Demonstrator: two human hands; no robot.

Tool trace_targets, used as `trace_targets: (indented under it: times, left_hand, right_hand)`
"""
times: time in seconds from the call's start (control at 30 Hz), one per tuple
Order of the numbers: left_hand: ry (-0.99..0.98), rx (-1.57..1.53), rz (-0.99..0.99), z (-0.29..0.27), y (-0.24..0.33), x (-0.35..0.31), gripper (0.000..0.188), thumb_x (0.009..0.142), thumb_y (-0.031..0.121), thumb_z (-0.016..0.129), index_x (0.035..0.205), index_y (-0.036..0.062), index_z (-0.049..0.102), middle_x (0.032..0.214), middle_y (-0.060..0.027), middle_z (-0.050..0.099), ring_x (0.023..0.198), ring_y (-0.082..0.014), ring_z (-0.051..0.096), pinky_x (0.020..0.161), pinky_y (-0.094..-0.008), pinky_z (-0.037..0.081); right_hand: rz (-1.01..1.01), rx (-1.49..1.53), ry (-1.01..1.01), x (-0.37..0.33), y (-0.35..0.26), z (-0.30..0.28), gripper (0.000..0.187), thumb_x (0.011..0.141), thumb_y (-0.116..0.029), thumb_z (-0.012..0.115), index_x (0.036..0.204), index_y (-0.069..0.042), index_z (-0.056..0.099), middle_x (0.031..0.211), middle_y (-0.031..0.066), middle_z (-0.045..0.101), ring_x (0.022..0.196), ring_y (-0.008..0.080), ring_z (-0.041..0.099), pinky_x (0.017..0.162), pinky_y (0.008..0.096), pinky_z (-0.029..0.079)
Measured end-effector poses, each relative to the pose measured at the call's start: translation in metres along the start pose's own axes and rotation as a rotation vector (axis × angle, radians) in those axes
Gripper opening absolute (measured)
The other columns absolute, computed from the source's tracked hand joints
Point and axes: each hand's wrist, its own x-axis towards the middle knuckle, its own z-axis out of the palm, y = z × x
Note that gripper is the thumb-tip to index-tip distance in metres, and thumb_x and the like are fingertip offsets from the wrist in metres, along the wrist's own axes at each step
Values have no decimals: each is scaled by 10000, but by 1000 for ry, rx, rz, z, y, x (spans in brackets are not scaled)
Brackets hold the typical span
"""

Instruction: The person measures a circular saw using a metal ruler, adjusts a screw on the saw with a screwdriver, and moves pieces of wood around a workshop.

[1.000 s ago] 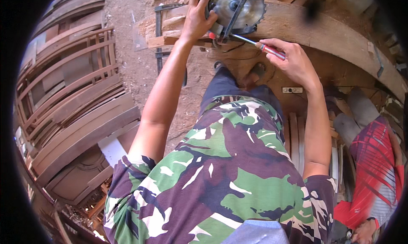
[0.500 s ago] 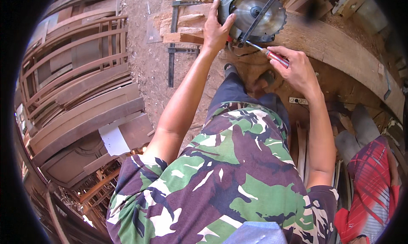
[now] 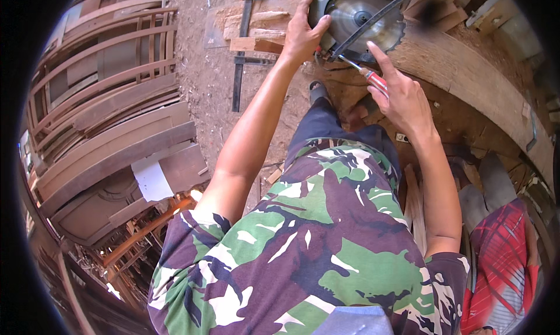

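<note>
The circular saw (image 3: pixel 324 5) sits just beyond both hands, its toothed blade (image 3: pixel 344 17) turned toward the viewer and a dark strip (image 3: pixel 373 23) crossing that face. The left hand (image 3: pixel 300 38) lies against the saw's left edge, thumb and index finger spread along it; the other fingers are partly hidden, so how firmly it grips cannot be told. The right hand (image 3: pixel 402 96), at the saw's near side, has the screwdriver (image 3: pixel 376 82) pinched by its handle, the shaft reaching to the saw's near edge by the end of the strip. Whether the tip is seated there is too small to tell.

Done well, this calls for the left hand to brace the saw so it cannot rock, and for the shaft to line up squarely before any turning force. The right index finger (image 3: pixel 380 58) points out over the lower blade; contact is unclear, and wrapping it back around the handle would likely give better control and spare it from the teeth. A slip could send the knuckles into them, so steady, light pressure seems wisest.
</note>
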Motion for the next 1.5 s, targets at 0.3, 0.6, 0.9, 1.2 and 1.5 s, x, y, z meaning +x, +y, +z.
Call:
trace_targets:
  times: [0.3, 0.6, 0.9, 1.2, 1.5]
  left_hand:
    - [-30, -59, -8, -3, 0, 2, 816, 1006, 321, 823, 1669, 48, 433, 1560, -234, 632, 1415, -340, 648, 1182, -426, 503]
    - [-57, -223, -70, -2, 7, 6, 784, 1017, 113, 752, 1689, -25, 371, 1711, -280, 436, 1607, -357, 424, 1334, -440, 328]
    - [-36, -117, -43, -2, 7, 5, 782, 1045, 156, 747, 1693, -47, 359, 1697, -278, 463, 1589, -345, 449, 1328, -425, 331]
    - [56, -87, 88, 17, 10, -3, 753, 1076, 126, 596, 1745, -12, 280, 1761, -268, 364, 1645, -376, 340, 1370, -447, 228]
    - [67, -263, -45, 22, -1, -7, 789, 1061, 265, 732, 1705, 3, 359, 1669, -264, 502, 1540, -353, 510, 1283, -416, 389]
  right_hand:
    - [-85, -82, -216, 21, 7, -6, 532, 1057, -187, 709, 1581, -234, 629, 1140, 202, 800, 997, 431, 764, 899, 507, 612]
    - [51, -43, -138, 7, -34, 0, 489, 1035, -204, 702, 1518, -148, 656, 1032, 203, 809, 920, 456, 778, 858, 557, 631]
    - [112, -177, -163, 9, -43, -2, 490, 1041, -241, 703, 1525, -175, 660, 1010, 212, 808, 900, 442, 792, 816, 557, 646]
    - [104, -208, -89, -2, -34, 15, 536, 1059, -248, 684, 1590, -251, 613, 998, 182, 793, 867, 428, 777, 798, 539, 640]
    - [-1, -316, -179, 12, -26, 9, 600, 1049, -209, 695, 1628, -308, 577, 1010, 187, 790, 896, 424, 773, 853, 538, 632]
